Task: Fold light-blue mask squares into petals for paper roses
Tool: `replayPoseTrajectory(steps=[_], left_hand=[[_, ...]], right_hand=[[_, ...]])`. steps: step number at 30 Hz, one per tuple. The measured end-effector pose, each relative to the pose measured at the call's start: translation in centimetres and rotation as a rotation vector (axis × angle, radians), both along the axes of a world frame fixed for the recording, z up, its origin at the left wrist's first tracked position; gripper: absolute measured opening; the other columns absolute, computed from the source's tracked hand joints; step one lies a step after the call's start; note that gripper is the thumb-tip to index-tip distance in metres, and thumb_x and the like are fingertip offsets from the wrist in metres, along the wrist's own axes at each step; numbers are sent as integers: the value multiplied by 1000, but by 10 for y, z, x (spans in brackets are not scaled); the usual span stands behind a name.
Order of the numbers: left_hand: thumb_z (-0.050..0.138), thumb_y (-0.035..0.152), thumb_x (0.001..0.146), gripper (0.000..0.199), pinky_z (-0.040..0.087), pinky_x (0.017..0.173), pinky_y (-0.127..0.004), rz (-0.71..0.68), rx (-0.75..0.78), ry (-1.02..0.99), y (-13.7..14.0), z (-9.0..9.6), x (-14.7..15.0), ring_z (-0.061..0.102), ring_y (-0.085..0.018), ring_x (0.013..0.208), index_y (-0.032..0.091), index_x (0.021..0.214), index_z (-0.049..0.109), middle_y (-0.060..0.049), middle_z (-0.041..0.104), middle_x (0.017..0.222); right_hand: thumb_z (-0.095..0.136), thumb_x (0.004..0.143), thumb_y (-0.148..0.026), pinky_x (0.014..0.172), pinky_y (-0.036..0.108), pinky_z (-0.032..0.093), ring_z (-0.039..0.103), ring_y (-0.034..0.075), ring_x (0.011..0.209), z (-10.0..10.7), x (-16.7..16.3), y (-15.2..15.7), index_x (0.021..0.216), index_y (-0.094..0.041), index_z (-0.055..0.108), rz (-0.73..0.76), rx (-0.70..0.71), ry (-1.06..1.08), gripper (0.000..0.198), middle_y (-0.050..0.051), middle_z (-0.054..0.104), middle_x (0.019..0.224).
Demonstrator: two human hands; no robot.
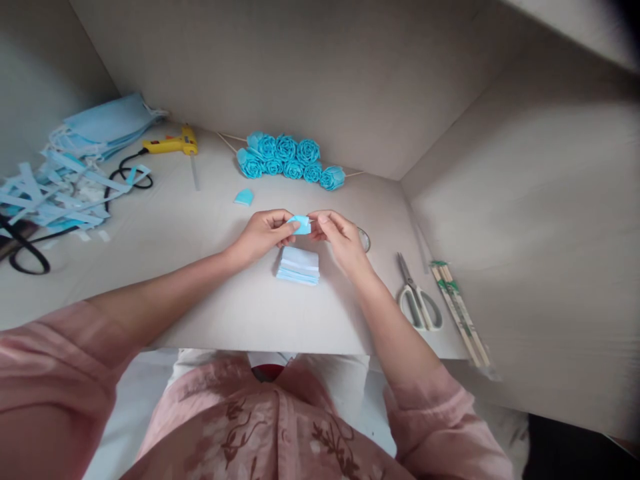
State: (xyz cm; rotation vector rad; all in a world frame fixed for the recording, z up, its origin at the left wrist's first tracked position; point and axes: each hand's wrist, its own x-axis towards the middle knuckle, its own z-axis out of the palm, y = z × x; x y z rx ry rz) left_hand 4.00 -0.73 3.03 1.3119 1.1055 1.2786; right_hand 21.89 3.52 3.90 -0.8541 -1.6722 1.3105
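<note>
The left hand (264, 235) pinches the small, light-blue folded fabric piece (304, 226) and the right hand (343, 239) its thin pale stick (313, 221), so wrapping should probably stay even.

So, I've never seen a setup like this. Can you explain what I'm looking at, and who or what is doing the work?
There's no robot here, just a person's two bare hands. The single picture comes from a camera worn on that person's head, looking forward and down. The left hand holds a small blue piece; the right hand is close beside it, its exact grip hard to make out. On the table, a stack of pale blue pieces sits nearer the body. Farther back lie blue flowers and a yellow glue gun. Face masks and cut strips are at the left, scissors and a packet of sticks at the right.
</note>
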Motion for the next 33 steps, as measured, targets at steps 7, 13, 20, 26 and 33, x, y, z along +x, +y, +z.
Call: replayPoseTrajectory(steps=[7, 13, 20, 26, 33], left_hand=[[69, 47, 73, 34, 39, 49, -18, 6, 15, 45, -1, 1, 1, 49, -7, 50, 15, 70, 59, 1, 59, 59], [69, 46, 73, 33, 40, 51, -19, 4, 35, 108, -2, 3, 3, 49, -8, 52, 15, 67, 59, 1, 59, 58], [67, 46, 74, 33, 39, 50, -19, -5, 40, 127, -1, 2, 2, 49, -8, 51, 15, 68, 60, 1, 59, 58], [66, 46, 75, 32, 40, 51, -19, -2, 47, 161, -3, 5, 2, 51, -8, 51, 15, 70, 60, 1, 60, 58], [65, 45, 74, 30, 39, 50, -19, 28, 44, 186, -2, 4, 2, 49, -8, 51, 15, 69, 60, 1, 59, 57]], right_hand=[[65, 81, -44, 70, 26, 48, 58, 12, 70, 1, -1, -2, 82, -21, 63, 3, 70, -93, 23, -2, 62, 75], [66, 79, -36, 66, 24, 43, 54, 11, 66, 0, -1, -1, 75, -20, 62, -18, 94, -107, 17, -3, 60, 71], [66, 77, -37, 64, 25, 41, 53, 11, 65, -3, 1, 2, 76, -20, 62, -39, 63, -101, 17, -3, 59, 69], [69, 74, -37, 64, 25, 41, 53, 11, 64, -2, 1, 3, 73, -20, 62, -42, 17, -82, 18, -3, 59, 68], [72, 70, -40, 67, 26, 43, 54, 11, 65, 1, 0, 0, 73, -20, 61, -23, -37, -80, 23, -3, 61, 68]])
